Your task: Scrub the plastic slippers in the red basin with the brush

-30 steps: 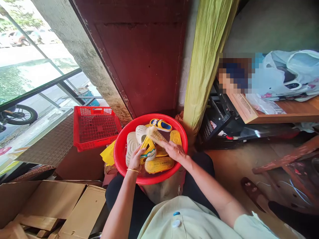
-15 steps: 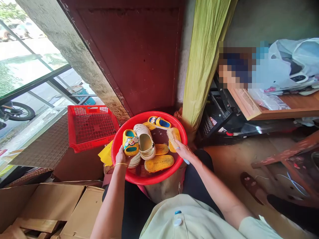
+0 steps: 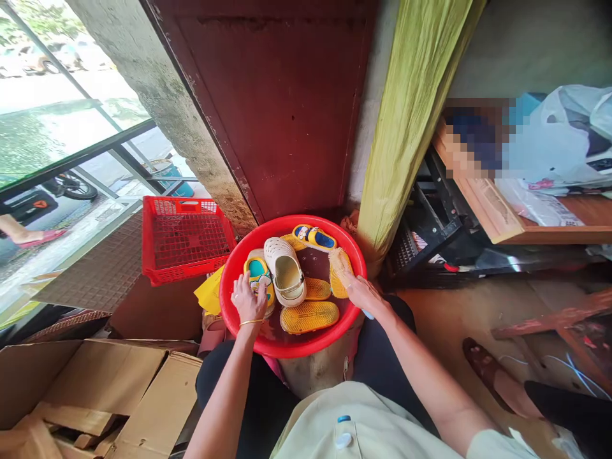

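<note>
A red basin (image 3: 313, 349) between my knees holds several shoes. My left hand (image 3: 248, 299) rests at its left side, fingers spread over a yellow clog (image 3: 257, 266) with teal openings and a cartoon figure. Beside that clog lies a larger cream clog (image 3: 285, 274). My right hand (image 3: 366, 294) is closed at the right rim, with a pale blue end showing below the palm. It looks like a brush (image 3: 339, 260), its pale bristly part against a yellow slipper (image 3: 337, 288). Another yellow sole (image 3: 310, 317) faces up, and a small yellow-and-blue clog (image 3: 315, 237) leans at the back.
A red plastic crate (image 3: 189, 239) stands left of the basin. Cardboard boxes (image 3: 157, 389) fill the lower left. Behind is a dark red door (image 3: 272, 115), with a yellow-green curtain (image 3: 406, 115) beside it. A wooden table (image 3: 549, 234) with plastic bags is at right, near another person's foot (image 3: 488, 373).
My left hand has opened from its grip on the yellow clog and now lies over it; the clog sits lower in the basin. The right hand stays in nearly the same place. The view has shifted.
</note>
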A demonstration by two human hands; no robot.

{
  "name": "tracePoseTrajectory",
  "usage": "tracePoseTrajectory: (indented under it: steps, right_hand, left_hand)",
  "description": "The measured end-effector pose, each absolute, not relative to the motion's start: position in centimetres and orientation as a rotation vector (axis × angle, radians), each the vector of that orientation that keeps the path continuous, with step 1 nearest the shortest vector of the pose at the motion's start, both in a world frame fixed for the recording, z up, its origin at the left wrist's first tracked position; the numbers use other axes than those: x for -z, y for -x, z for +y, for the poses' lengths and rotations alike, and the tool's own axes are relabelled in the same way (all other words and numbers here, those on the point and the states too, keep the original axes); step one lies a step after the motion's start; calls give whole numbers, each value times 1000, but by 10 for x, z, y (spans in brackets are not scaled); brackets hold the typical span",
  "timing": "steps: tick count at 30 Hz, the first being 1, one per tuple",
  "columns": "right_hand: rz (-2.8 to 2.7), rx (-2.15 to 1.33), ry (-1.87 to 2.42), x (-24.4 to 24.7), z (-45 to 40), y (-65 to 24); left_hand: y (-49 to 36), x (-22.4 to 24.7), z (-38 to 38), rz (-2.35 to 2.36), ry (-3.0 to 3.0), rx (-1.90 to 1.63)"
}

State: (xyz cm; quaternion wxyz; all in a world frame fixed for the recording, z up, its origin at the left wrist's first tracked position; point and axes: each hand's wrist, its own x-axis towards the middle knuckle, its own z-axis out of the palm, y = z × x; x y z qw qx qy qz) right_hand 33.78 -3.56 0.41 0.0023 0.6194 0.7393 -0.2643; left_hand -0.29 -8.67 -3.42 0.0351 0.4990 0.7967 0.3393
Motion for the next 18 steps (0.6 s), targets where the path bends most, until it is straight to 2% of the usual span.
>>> tracePoseTrajectory:
  steps: [4,8,13,18]
  right_hand:
    - [2516,962,-1909,2,-35,-349]
    - [2650,1126,-2009,20,-28,-349]
    - [2539,1229,-2127,45,-24,-354]
    - [2568,1231,-2257,54,-32,-359]
  left_hand:
    - [-34,25,-86,2166,-2039,-1119]
    - [-65,32,-83,1881,-2374,-858]
    - [-55,56,-86,1950,-2366,-525]
    - [-41,75,-97,1920,-2333,-538]
